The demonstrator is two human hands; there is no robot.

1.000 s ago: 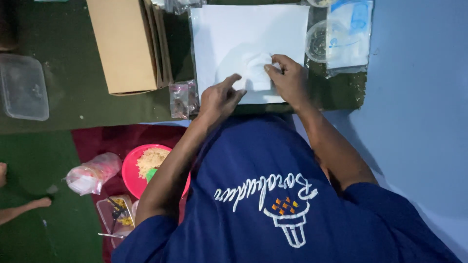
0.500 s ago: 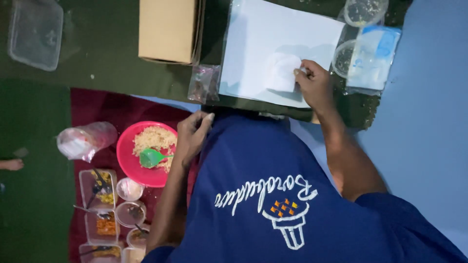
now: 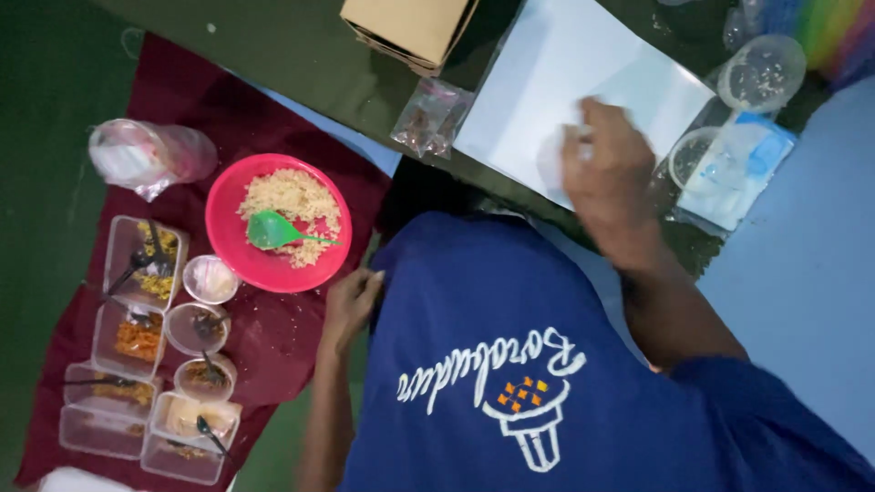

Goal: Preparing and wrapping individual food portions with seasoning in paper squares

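Fingers of the right hand (image 3: 609,173) lie spread and blurred over a small white piece (image 3: 553,162) on the paper sheet (image 3: 565,73), near the sheet's lower edge; whether they pinch it I cannot tell. Left hand (image 3: 351,305) hangs loosely curled and empty, against the blue shirt (image 3: 510,364), just right of the red cloth (image 3: 273,337). Red bowl (image 3: 221,219) of rice with a green scoop (image 3: 273,232) sits near it. Clear tubs (image 3: 761,68) crowd the sheet's right edge; a cardboard box (image 3: 410,27) sits beyond its left.

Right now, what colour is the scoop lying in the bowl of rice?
Green; the scoop lies in a pink-red bowl, clearest in the head view.
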